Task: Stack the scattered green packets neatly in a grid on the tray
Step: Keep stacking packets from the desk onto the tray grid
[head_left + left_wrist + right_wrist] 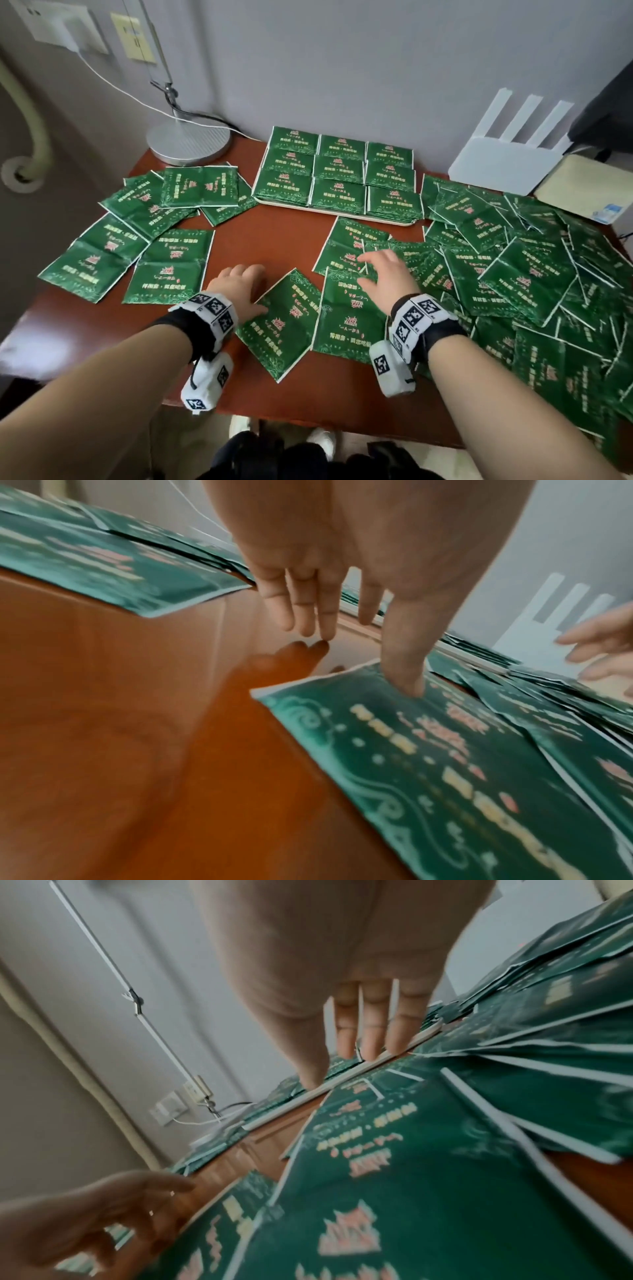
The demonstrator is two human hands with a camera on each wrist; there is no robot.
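Green packets [534,274] lie scattered around the tray [394,222], already gridded three by three. Left hand [236,286] thumb presses one slick tilted packet [284,322]; right hand [387,274] hovers spread, holding nothing (packets could slide, knocking the grid).

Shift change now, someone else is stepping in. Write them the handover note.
Left hand: open, thumb on the tilted packet near the table's front edge.
Right hand: open over the middle packets, gripping nothing.
Done: tray at the back holds a three-by-three grid of packets.
Left: the loose group on the left, the middle ones, and the big right-hand pile.
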